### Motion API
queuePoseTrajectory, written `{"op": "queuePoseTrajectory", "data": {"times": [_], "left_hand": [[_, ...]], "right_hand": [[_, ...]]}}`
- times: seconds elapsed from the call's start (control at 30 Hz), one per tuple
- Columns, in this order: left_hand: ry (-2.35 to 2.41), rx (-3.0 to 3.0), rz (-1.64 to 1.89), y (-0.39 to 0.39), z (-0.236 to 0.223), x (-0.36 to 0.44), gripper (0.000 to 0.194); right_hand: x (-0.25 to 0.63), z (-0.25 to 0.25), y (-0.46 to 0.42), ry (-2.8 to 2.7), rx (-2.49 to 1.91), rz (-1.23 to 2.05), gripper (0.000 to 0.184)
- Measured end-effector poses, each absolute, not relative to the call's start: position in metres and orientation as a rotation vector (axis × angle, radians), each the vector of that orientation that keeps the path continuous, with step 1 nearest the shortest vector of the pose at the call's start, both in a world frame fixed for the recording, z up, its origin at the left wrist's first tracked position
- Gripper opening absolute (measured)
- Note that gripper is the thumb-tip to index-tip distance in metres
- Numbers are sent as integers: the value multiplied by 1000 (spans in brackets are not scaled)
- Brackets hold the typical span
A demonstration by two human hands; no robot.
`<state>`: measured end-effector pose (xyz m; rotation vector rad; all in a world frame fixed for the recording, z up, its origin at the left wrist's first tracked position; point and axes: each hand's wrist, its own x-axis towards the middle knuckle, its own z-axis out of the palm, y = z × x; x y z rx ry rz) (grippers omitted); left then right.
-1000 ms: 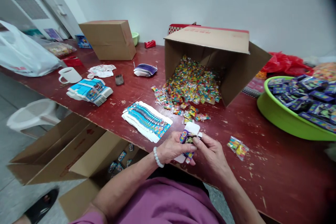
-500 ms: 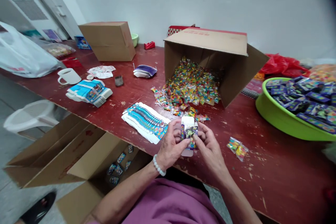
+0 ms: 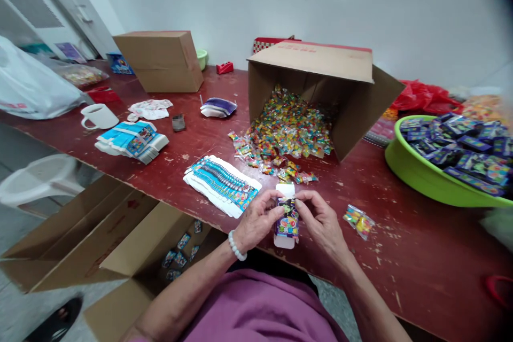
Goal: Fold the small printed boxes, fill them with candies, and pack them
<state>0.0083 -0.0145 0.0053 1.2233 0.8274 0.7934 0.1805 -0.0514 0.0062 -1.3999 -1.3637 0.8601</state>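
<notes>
The little box (image 3: 286, 217) in the two hands is thin card, shiny with bright print outside and plain white on its flaps. The table (image 3: 420, 246) is dark red painted wood, rough and chipped. The big tipped box (image 3: 320, 64) at the far side is dull brown cardboard, and the sweets (image 3: 288, 128) spilling from it sit in shiny clear plastic wrappers. The green tub (image 3: 420, 171) on the right is smooth plastic. The white cup (image 3: 98, 115) on the left looks smooth and glossy.
</notes>
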Motion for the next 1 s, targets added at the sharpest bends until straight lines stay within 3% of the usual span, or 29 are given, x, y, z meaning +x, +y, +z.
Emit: {"op": "queuePoseTrajectory", "data": {"times": [0.17, 0.33, 0.5, 0.63, 0.83, 1.0], "left_hand": [[824, 1208, 720, -16, 7, 3, 30], [843, 1208, 658, -11, 6, 2, 33], [776, 1221, 798, -13, 0, 5, 35], [767, 1038, 805, -16, 0, 6, 47], [830, 896, 848, -19, 4, 9, 39], [829, 851, 971, -22, 1, 11, 42]], "right_hand": [[182, 3, -55, -1441, -1372, 921, 17], [181, -6, -55, -1016, -1217, 1191, 17], [184, -4, -52, -896, -1139, 1264, 37], [187, -1, -56, -1057, -1187, 1246, 18], [176, -10, -57, -796, -1142, 1225, 38], [167, -14, -59, -913, -1217, 1132, 23]]}}
